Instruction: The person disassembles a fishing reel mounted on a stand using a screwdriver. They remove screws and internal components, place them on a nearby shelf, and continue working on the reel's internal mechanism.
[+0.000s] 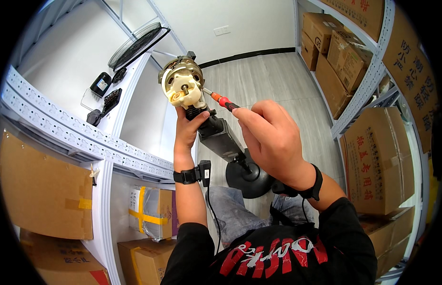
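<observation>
My left hand [187, 130] grips the neck of a stand fan just below its bare motor head [182, 84], a cream and metal block with its shaft showing. The black fan column [222, 140] slants down to a round black base [249, 176] on the floor. My right hand [271, 140] holds a screwdriver with an orange and black handle [224, 101]; its metal tip touches the right side of the motor. Both wrists wear black bands.
A white metal shelf [64, 126] on the left carries a black fan grille [135, 45] and several small black parts [103, 102]. Cardboard boxes fill the lower left shelves [45, 190] and the right rack [380, 156]. Grey plank floor [268, 80] stretches ahead.
</observation>
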`<action>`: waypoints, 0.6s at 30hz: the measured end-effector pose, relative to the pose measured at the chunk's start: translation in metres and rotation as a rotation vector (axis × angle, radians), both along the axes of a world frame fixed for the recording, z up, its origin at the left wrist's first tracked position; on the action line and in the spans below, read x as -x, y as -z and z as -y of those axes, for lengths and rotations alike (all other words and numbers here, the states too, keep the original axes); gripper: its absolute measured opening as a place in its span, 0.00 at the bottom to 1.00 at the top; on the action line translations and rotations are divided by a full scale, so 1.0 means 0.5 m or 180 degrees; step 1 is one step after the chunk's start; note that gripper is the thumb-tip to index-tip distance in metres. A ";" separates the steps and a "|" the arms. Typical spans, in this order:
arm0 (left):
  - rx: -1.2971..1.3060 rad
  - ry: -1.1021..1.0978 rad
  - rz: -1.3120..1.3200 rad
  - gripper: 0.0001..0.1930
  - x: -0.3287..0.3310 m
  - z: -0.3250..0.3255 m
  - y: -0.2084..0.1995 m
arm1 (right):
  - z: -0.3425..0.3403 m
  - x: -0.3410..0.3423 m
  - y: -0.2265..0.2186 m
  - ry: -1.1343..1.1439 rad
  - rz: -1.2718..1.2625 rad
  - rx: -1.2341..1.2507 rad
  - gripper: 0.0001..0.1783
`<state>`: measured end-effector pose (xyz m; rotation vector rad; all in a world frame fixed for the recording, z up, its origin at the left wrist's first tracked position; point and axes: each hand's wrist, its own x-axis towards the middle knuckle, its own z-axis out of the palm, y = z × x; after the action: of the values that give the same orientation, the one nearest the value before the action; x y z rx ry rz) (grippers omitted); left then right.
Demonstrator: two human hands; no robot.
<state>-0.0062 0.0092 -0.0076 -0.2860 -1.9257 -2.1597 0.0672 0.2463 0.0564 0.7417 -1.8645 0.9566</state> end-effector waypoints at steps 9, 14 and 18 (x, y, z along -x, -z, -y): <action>0.0024 -0.0020 0.0022 0.44 0.000 0.004 0.002 | -0.003 -0.001 0.001 -0.0035 -0.0030 -0.0006 0.17; 0.0086 0.0012 0.0033 0.43 0.000 0.002 0.001 | 0.003 -0.008 -0.014 -0.0081 0.0107 -0.0046 0.15; 0.0172 0.0029 0.0037 0.42 0.000 0.002 0.000 | 0.011 -0.025 -0.012 0.0171 0.0652 -0.0270 0.14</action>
<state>-0.0060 0.0082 -0.0076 -0.2932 -1.9953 -2.1219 0.0799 0.2407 0.0624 0.6603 -2.1039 0.9532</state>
